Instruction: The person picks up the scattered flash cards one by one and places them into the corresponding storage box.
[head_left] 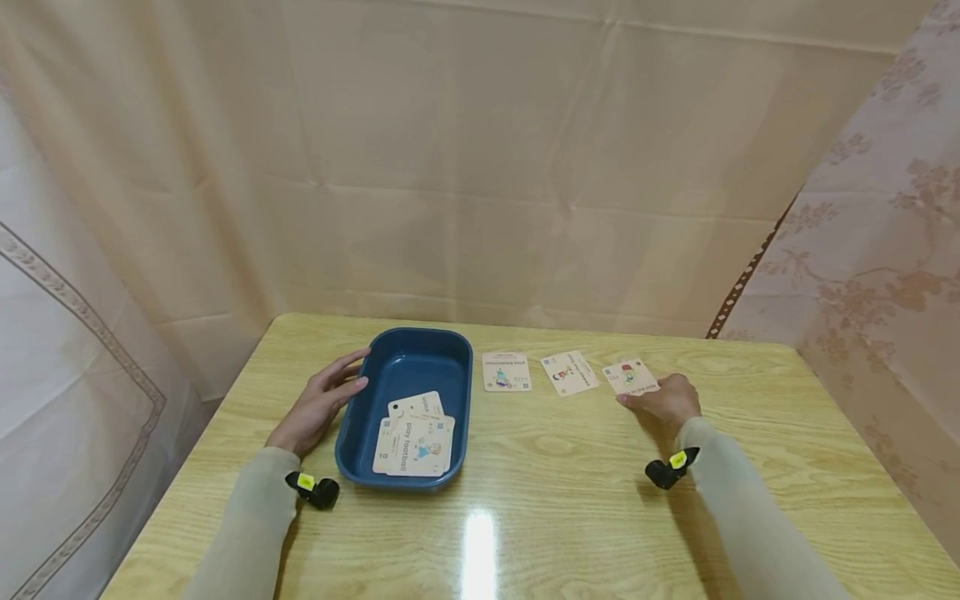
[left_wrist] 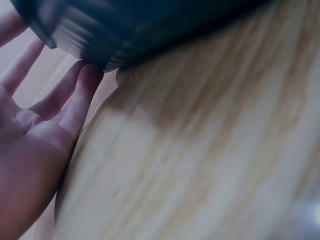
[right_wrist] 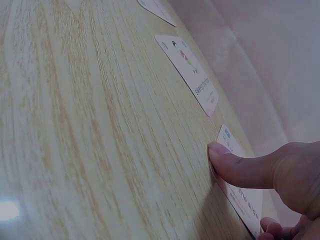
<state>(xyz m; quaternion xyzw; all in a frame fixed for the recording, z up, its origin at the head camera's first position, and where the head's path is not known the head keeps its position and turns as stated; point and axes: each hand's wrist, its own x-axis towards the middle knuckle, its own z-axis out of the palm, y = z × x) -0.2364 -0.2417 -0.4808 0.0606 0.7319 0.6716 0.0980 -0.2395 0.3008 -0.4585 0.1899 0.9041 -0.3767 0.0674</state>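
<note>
My left hand [head_left: 318,406] rests at the left side of a blue plastic tray [head_left: 466,392], thumb at the rim. In the left wrist view its fairly straight fingers [left_wrist: 89,82] touch the tray's outer wall. Inside the tray several flashcards overlap, a "play football" card [head_left: 431,450] on top. Over at the right, my right hand [head_left: 670,402] holds a flashcard [head_left: 628,377] by its near and right edges, close over the table. The right wrist view has the thumb [right_wrist: 240,167] across this card, which reads "the slide"; the other fingers are at its far end, partly hidden.
Two more flashcards lie in a row between the tray and the right hand: a "play badminton" card [head_left: 506,372] and a "sweep the floor" card [head_left: 570,373]. The wooden table [head_left: 555,500] ends at a beige curtain [head_left: 525,167] behind them.
</note>
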